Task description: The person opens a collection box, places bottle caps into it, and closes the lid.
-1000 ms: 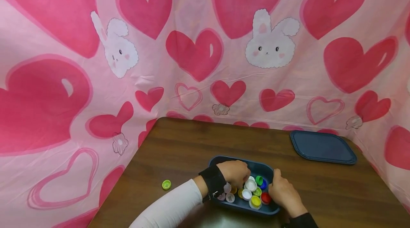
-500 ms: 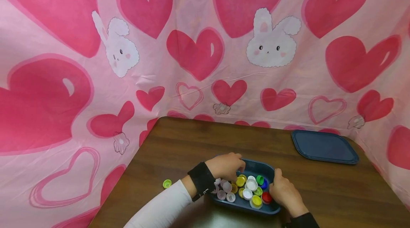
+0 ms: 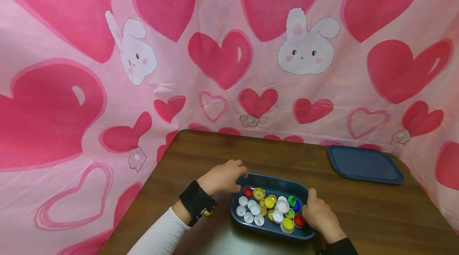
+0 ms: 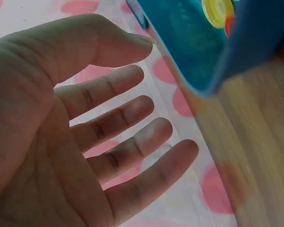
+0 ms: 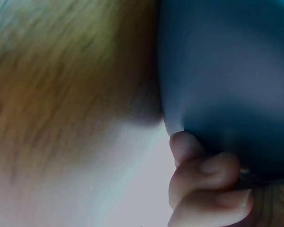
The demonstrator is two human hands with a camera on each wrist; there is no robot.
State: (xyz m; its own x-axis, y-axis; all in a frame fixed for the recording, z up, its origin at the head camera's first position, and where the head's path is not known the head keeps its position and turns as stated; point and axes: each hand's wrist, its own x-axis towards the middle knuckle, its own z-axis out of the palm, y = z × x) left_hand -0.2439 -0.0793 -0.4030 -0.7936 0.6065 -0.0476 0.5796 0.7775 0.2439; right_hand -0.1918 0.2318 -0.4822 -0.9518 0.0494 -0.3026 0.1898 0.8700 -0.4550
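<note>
A dark blue tray sits on the wooden table, filled with several plastic bottle caps in white, yellow, red, green and blue. My left hand hovers by the tray's far-left corner. In the left wrist view this hand is spread, fingers straight, holding nothing, with the tray and a yellow cap beyond it. My right hand grips the tray's right rim. The right wrist view shows its fingers curled against the tray wall.
A flat dark blue lid lies at the table's far right. A pink cloth with hearts and bunnies closes in the table at the back and both sides. Bare brown wood stretches behind the tray.
The left hand has come out of the tray and moved left to its far corner, uncovering the caps beneath it. The right hand still holds the rim. The green cap on the table is now hidden.
</note>
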